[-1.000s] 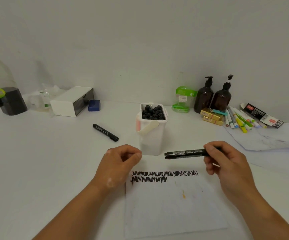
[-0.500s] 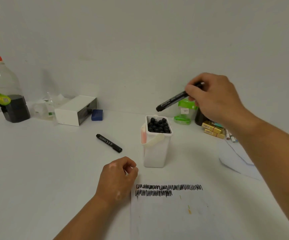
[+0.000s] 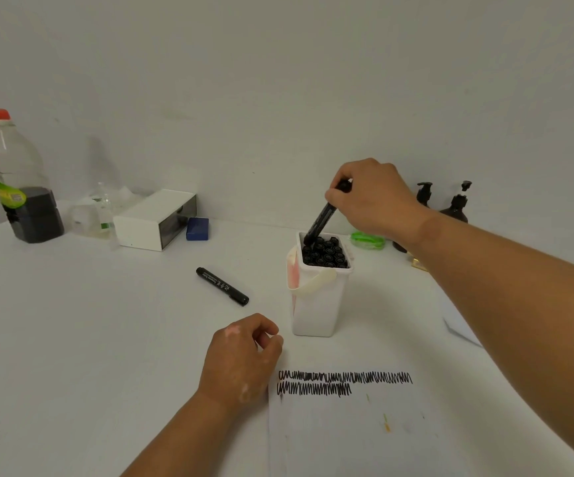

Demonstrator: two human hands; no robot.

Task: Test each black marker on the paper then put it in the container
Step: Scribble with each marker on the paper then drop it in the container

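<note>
My right hand (image 3: 375, 197) grips a black marker (image 3: 321, 220) by its upper end, tilted, with its lower end dipping into the back left corner of the white container (image 3: 316, 304). The container is packed with several upright black markers. Another black marker (image 3: 222, 286) lies capped on the table to the container's left. My left hand (image 3: 244, 359) rests on the table with fingers curled, holding nothing, at the top left corner of the paper (image 3: 354, 435). Two rows of black scribble (image 3: 344, 382) run across the paper's top.
A bottle with dark liquid (image 3: 20, 187) stands at the far left. A white box (image 3: 156, 220) and a blue block (image 3: 197, 228) lie behind the loose marker. Brown pump bottles (image 3: 457, 204) and a green object (image 3: 368, 239) stand behind my right arm. More paper (image 3: 457, 325) lies at right.
My right hand has brought the marker from in front of me, up over the container, then down so its tip enters the container. My left hand stayed by the paper.
</note>
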